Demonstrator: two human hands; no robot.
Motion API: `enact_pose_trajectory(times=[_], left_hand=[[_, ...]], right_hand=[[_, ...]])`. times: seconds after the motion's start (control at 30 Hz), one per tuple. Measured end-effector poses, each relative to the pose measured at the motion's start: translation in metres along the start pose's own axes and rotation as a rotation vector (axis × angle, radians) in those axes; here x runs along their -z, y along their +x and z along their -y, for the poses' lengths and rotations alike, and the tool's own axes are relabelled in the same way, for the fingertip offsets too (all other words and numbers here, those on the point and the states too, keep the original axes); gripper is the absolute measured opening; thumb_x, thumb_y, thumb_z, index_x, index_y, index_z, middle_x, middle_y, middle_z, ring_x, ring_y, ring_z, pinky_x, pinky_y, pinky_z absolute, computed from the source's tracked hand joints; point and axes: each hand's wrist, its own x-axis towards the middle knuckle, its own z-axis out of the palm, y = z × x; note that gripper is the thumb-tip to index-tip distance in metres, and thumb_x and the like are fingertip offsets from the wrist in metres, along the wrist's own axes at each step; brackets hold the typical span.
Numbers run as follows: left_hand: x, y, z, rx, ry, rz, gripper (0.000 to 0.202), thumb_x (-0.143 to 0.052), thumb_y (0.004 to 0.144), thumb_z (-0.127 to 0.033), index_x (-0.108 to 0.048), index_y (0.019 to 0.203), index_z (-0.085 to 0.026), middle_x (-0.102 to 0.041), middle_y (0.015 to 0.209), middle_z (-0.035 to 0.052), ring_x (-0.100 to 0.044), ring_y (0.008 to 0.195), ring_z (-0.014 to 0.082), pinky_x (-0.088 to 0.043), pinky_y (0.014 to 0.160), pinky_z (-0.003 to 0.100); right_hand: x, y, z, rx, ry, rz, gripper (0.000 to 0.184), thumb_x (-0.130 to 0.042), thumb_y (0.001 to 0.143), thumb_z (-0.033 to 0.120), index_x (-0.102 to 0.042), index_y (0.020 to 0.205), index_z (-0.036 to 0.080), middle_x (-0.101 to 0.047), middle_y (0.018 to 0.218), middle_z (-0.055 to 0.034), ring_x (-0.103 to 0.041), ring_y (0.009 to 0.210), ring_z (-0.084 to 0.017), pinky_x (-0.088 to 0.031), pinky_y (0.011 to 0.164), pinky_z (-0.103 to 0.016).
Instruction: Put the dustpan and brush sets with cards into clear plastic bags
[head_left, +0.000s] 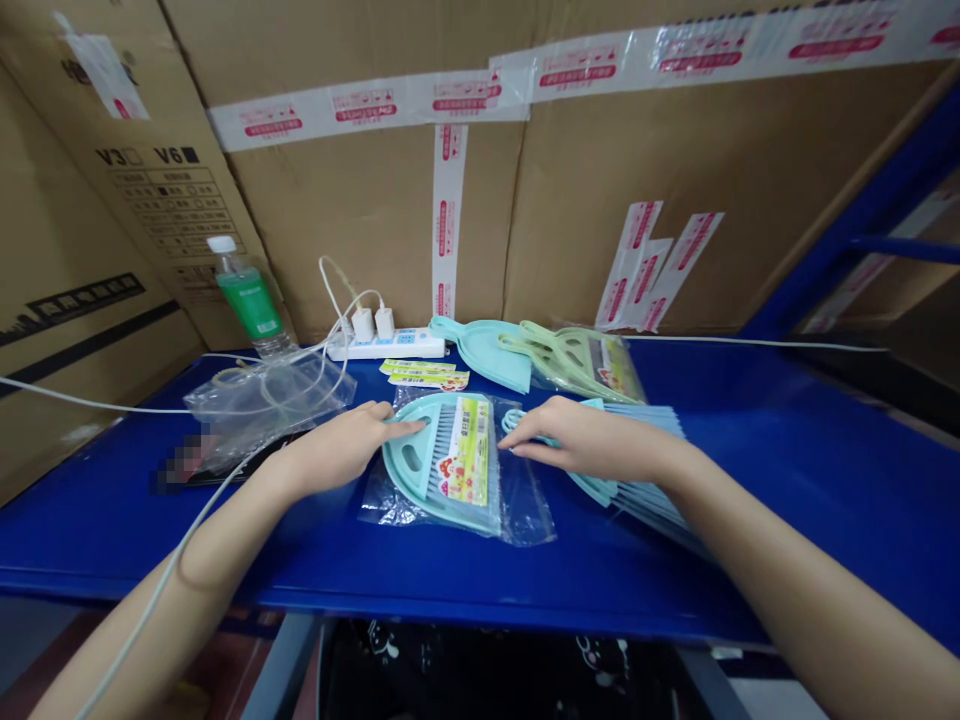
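A light blue dustpan [409, 486] with a small brush [442, 450] and a yellow label card [474, 455] lies flat in a clear plastic bag [526, 505]. At its left edge is my left hand [352, 440], index finger stretched out onto the brush's handle end, other fingers partly hidden. My right hand [570, 432] hovers by the bag's right side, thumb and fingers slightly apart and pointing left. Whether its fingertips touch the plastic I cannot tell. Beneath that hand and forearm lie loose blue brushes [649, 500], partly covered.
Behind are a blue dustpan [487, 350], a bagged green set [577, 355], label cards [425, 375] and a white power strip [405, 343]. On the left stand a bottle [251, 300], crumpled plastic [262, 390] and loose white cables. Cardboard [360, 210] backs the blue table [337, 570].
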Motion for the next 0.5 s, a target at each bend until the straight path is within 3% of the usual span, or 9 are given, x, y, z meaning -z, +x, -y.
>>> enact_pose_trajectory(times=[0.5], left_hand=[[-0.0033,-0.0015,0.0025,-0.009,0.017,-0.007,0.067,-0.028,0.076,0.002,-0.046,0.133,-0.028,-0.060,0.098,0.0074,-0.058,0.086,0.0163,-0.047,0.078,0.030]], right_hand=[[-0.0061,0.0004,-0.0008,-0.003,-0.082,0.000,0.037,-0.044,0.091,0.021,-0.058,0.124,0.022,-0.070,0.097,-0.0072,-0.062,0.083,-0.018,-0.049,0.074,-0.032]])
